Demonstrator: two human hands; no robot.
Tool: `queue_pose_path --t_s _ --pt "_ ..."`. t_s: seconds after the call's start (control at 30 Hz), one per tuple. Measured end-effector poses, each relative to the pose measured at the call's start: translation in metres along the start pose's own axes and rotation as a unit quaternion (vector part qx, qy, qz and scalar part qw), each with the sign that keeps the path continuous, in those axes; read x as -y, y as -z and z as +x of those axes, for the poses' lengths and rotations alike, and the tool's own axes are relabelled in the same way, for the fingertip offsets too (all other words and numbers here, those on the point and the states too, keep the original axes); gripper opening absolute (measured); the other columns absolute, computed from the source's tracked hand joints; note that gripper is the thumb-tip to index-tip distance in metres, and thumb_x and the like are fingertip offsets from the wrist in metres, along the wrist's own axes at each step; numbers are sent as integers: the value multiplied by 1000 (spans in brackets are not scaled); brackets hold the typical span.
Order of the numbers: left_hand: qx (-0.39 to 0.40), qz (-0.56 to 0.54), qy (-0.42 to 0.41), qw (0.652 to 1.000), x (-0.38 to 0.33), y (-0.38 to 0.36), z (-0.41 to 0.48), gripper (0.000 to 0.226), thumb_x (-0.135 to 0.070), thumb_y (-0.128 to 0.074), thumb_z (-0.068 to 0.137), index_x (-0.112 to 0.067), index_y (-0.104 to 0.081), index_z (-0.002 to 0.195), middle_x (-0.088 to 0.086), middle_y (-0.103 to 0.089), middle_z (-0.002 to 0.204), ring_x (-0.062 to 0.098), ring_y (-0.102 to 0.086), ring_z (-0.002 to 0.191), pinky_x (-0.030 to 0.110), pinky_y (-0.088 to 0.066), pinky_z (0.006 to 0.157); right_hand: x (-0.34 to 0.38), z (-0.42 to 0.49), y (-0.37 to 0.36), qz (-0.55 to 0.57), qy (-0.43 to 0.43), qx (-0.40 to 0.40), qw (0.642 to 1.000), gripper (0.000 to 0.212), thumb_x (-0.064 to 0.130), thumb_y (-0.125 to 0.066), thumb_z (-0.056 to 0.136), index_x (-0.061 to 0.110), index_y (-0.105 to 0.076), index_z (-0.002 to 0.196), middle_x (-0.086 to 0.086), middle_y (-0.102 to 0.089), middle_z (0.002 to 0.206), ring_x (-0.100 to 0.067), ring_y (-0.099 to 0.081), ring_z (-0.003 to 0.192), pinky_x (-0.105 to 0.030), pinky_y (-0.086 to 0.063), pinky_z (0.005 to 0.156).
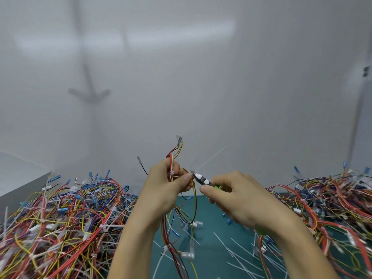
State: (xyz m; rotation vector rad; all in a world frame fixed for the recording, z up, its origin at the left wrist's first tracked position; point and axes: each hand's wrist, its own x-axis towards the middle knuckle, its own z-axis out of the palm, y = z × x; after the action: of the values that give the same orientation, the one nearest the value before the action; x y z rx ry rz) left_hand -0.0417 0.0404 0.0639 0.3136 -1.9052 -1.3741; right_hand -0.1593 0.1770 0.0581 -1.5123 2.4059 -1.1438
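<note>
**Tie tail lined up for a flush cut**

The left hand (169,184) pinches the harness (171,160) right at its tie (210,159), held up off the worktop (211,208) so the tail sticks out free. The right hand (231,196) is curled round the cutters (202,179), with the tips at the tail's root. Offcuts (237,250) lie below, and piles (60,218) of wire flank both sides.

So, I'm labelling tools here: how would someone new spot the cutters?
Start at the green mat in the middle. Above it the right hand grips the cutters, tip at the wire bundle pinched in the left hand. Nothing else nearby has a lime-green handle.
</note>
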Motion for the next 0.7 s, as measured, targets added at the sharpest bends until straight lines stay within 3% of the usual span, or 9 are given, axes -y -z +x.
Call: queue_pose_path --t_s 0.1,0.3,0.53,0.7 --pt "-4 16 -7 1000 1 0 1 32 10 -59 90 -10 -39 76 15 -57 74 14 -61 63 26 -56 67 1 0 -1 17 -9 6 1000 39 60 -56 88 24 -64 77 3 -55 55 -11 -46 48 -41 -54 59" --pt "7 28 -19 999 0 2 1 35 12 -59 89 -10 -37 73 19 -57 77 14 -60 61 23 -54 63 7 0 -4 -9 -7 -4 1000 52 62 -51 88 11 -60 83 -17 -61 75 -17 -46 58 -46 -53 67" --pt "5 22 -18 1000 -1 2 1 33 11 -59 90 -9 -38 74 19 -58 78 14 -61 60 20 -55 63 8 0 -5 -1 -7 -5 1000 51 60 -51 92 10 -58 81 -4 -50 62 -17 -41 56 -47 -53 63" --pt "4 24 -21 999 -1 1 0 32 11 -59 90 -9 -38 75 16 -59 75 12 -63 61 20 -56 64 9 -1 -5 6 -10 -6 1000 47 58 -52 92 13 -57 79 -5 -49 61 -18 -41 56 -49 -54 65"
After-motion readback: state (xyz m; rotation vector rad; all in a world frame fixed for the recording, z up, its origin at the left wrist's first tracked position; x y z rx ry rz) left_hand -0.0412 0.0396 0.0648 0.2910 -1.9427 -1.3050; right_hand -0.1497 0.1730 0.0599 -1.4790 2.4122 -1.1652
